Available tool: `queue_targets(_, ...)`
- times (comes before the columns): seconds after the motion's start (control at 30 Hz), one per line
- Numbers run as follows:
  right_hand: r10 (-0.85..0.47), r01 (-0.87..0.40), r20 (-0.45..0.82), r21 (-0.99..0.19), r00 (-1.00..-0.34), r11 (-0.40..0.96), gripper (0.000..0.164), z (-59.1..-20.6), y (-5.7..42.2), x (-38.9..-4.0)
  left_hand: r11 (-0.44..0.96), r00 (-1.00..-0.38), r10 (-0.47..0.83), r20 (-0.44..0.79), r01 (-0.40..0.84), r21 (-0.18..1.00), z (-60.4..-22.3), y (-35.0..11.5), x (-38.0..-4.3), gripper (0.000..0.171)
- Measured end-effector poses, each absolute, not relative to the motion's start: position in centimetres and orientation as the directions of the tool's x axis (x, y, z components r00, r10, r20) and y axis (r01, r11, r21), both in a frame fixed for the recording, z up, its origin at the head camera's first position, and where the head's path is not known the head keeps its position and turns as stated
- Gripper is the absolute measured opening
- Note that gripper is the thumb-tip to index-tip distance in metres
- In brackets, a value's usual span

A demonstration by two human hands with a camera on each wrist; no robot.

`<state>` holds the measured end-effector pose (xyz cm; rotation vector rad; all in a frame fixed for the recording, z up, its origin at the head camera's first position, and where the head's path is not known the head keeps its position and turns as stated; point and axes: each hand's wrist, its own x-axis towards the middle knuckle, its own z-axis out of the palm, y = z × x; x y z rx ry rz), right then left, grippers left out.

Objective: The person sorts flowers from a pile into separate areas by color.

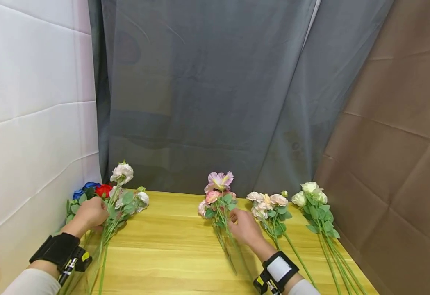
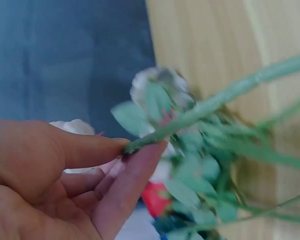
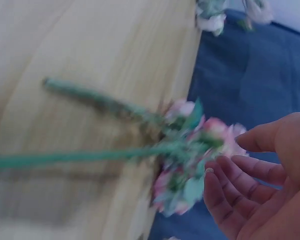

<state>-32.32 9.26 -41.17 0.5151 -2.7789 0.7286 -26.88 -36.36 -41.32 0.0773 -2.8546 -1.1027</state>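
My left hand (image 1: 93,213) pinches a green stem (image 2: 200,110) between thumb and finger, as the left wrist view shows. A white artificial flower (image 1: 121,173) rises above the other blooms by that hand; whether it tops the pinched stem, I cannot tell. Beside and beneath lie a red flower (image 1: 104,190), blue flowers (image 1: 85,189) and a white flower with leaves (image 1: 142,198). My right hand (image 1: 245,226), fingers loosely bent and nothing held, is just right of a bunch of pink flowers (image 1: 212,197) topped by a lilac bloom (image 1: 219,181). Pink petals (image 3: 215,129) appear near its fingertips.
Right of the right hand lie pale peach flowers (image 1: 264,203) and, farther right, creamy white roses (image 1: 310,194), their long stems pointing toward me. The wooden table (image 1: 163,246) is bounded by a grey curtain (image 1: 200,102), a white cloth (image 1: 34,102) and a brown cloth (image 1: 395,164).
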Motion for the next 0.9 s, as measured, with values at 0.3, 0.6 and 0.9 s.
queue_targets(0.3, -0.516, -0.537, 0.218, -0.573, -0.828, 0.619, 0.021, -40.7, 3.3, -29.8, 0.611, -0.986, -0.063, 0.156, 0.085, 0.787, -39.1, -30.4, -27.6, 0.033)
queue_targets(0.6, -0.619, -0.41, 0.085, -0.818, -0.781, 0.404, 0.029, -41.6, -1.7, -27.3, 0.441, -0.991, -0.07, 0.118, 0.075, 0.894, -39.0, -24.0, -28.7, 0.014)
queue_targets(0.9, -0.56, -0.369, 0.102, -0.845, -0.822, 0.387, 0.008, -42.5, -2.6, -27.0, 0.336, -0.994, -0.064, 0.086, 0.06, 0.94, -40.1, -20.5, -29.1, 0.006)
